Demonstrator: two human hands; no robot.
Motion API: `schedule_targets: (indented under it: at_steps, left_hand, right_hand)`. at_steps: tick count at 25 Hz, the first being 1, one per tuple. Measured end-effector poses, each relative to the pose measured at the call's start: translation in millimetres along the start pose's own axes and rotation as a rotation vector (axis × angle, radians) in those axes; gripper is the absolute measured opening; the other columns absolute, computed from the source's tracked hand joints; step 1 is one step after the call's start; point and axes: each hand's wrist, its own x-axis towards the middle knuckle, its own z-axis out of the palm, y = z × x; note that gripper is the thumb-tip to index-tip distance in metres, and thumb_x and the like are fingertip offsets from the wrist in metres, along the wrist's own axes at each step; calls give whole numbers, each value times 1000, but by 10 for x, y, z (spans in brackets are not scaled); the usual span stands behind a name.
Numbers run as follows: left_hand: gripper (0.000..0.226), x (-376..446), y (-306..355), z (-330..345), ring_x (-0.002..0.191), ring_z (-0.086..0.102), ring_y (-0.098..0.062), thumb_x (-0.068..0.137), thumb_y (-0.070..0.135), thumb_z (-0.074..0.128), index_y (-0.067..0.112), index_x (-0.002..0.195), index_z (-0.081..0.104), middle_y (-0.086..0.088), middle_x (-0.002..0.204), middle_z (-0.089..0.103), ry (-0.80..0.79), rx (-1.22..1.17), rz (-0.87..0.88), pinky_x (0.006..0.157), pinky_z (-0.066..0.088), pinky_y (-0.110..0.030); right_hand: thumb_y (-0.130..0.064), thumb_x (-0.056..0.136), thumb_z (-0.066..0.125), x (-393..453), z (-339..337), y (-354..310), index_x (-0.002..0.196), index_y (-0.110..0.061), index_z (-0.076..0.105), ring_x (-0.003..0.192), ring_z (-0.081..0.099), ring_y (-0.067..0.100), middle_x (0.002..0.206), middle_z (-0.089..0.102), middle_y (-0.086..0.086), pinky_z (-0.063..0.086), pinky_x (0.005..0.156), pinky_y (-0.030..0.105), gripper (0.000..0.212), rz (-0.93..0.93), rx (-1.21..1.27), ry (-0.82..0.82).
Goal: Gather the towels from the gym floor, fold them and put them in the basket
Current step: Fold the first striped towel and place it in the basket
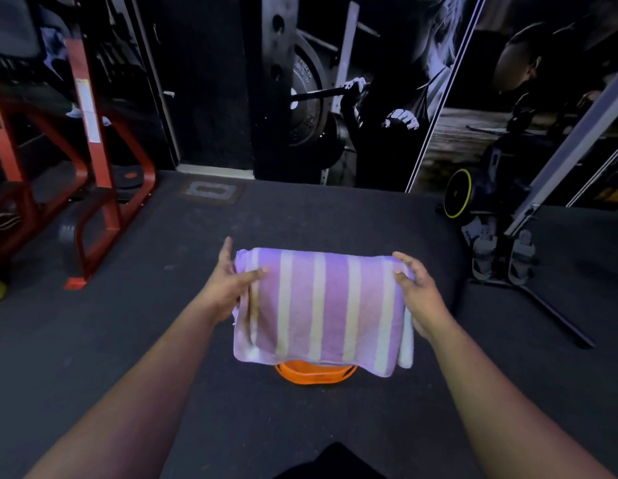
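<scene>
The folded striped towel [321, 309], soft and floppy by the look of it, was held above the orange basket [314, 372], its ends clamped by the left hand [231, 288] and right hand [421, 299].

**No legible text in the gym view**

A white label strip [87, 110] runs down the red steel upright of the weight machine [93, 140], but its print is too small to read. The dark round weight plate [305, 108] pictured on the wall mural carries raised lettering, blurred past reading.
</scene>
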Motion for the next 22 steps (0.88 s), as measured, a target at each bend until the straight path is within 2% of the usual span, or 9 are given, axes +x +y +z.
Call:
schedule_targets:
  at_steps: [2, 4, 7, 9, 13, 16, 18, 20, 22]
  left_hand:
    - [116, 79, -107, -51, 133, 52, -11, 66, 11, 90, 35, 159, 24, 8, 155, 40, -183, 199, 106, 103, 49, -31]
    - [102, 212, -160, -54, 140, 43, -13, 64, 23, 85, 44, 152, 39, 8, 156, 38, -241, 453, 144, 104, 45, -25]
    - [113, 460, -278, 48, 145, 31, -22, 54, 40, 86, 49, 153, 30, 1, 159, 26, -357, 772, 88, 110, 37, -29]
    - [122, 633, -392, 204, 142, 30, -29, 50, 46, 88, 46, 154, 24, -6, 156, 25, -356, 1016, 22, 111, 35, -36]
    - [80, 1065, -663, 552, 135, 39, -32, 70, 56, 75, 42, 142, 43, -7, 143, 38, -131, 1456, -32, 106, 34, -56]
    - [62, 1620, -1108, 783, 151, 21, -30, 78, 54, 70, 33, 135, 58, -10, 158, 32, -108, 1656, 91, 114, 16, -64]
    - [63, 1990, -1483, 900, 155, 20, -27, 83, 43, 68, 20, 140, 56, -10, 160, 38, -255, 1787, 127, 119, 6, -61]
    - [65, 2282, -1831, 974, 142, 45, -28, 91, 32, 58, 18, 152, 39, -9, 147, 55, -393, 1796, 28, 121, 23, -45]
    - [77, 2580, -2248, 1028, 126, 59, -32, 89, 28, 61, 27, 158, 27, -7, 137, 63, -471, 1704, -64, 105, 45, -38]
  right_hand:
    - [-17, 86, 80, 19, -85, 46, 132, -37, 61, 129, 55, 12, 143, 55, -8, 47, 107, 35, 54, 16, -94, -167]
    - [-23, 71, 92, 85, -142, 91, 142, -39, 52, 132, 46, 10, 147, 42, -9, 41, 109, 31, 83, 55, -369, -279]
    - [-23, 65, 95, 289, -85, 211, 154, -32, 33, 127, 34, 11, 142, 21, -5, 34, 103, 24, 109, 73, -700, -311]
    - [-30, 66, 93, 503, -26, 375, 153, -29, 34, 122, 41, 17, 141, 25, 1, 40, 98, 26, 105, 49, -850, -293]
    - [-50, 71, 73, 1042, -8, 864, 127, -33, 56, 121, 45, 29, 126, 42, 4, 46, 92, 41, 61, -67, -1348, -238]
    - [-48, 65, 80, 1648, 32, 1425, 121, -24, 65, 140, 41, 30, 140, 52, 8, 41, 106, 49, 62, -129, -1496, -329]
    - [-43, 70, 79, 2007, 64, 1833, 128, -17, 61, 146, 37, 29, 145, 54, 10, 29, 117, 52, 66, -110, -1542, -477]
    - [-35, 81, 69, 2259, 69, 2243, 144, -15, 45, 143, 42, 27, 144, 55, 11, 19, 123, 46, 70, -34, -1571, -635]
    - [-27, 80, 68, 2511, 60, 2708, 156, -23, 26, 135, 51, 28, 140, 59, 9, 21, 122, 42, 87, 40, -1554, -763]
